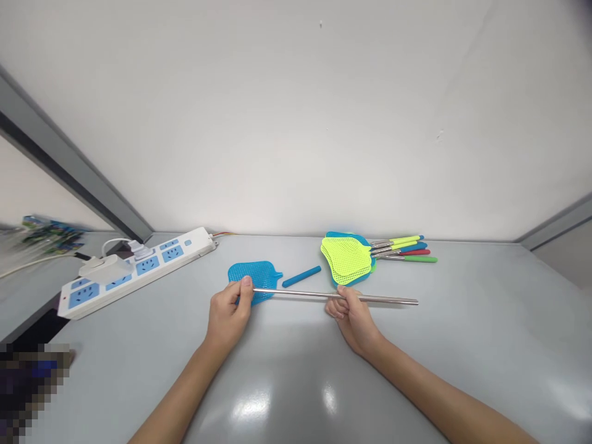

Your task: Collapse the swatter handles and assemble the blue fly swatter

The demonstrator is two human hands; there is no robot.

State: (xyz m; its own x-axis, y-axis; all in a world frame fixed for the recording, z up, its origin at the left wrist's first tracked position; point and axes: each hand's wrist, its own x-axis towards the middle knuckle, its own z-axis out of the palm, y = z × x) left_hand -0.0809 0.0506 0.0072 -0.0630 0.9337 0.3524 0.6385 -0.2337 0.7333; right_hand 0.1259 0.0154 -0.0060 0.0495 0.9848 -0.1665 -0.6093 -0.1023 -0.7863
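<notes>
Both hands hold a thin telescopic metal rod (300, 293) level above the table. My left hand (231, 308) pinches its thinner left end between thumb and fingers. Around its thicker right part, my right hand (351, 314) is closed, with the rod's end sticking out to the right. Behind my left hand lies a blue perforated fly swatter head (252, 273), partly covered by the fingers. A loose blue handle sleeve (301, 276) rests on the table just behind the rod, between the two hands.
A pile of fly swatters, yellow-green heads (346, 258) uppermost, lies at the back, their coloured handles (414, 246) pointing right. A white power strip (139, 271) with plugs and cables stands at the left. A pale wall (296, 123) rises behind the grey table (462, 333).
</notes>
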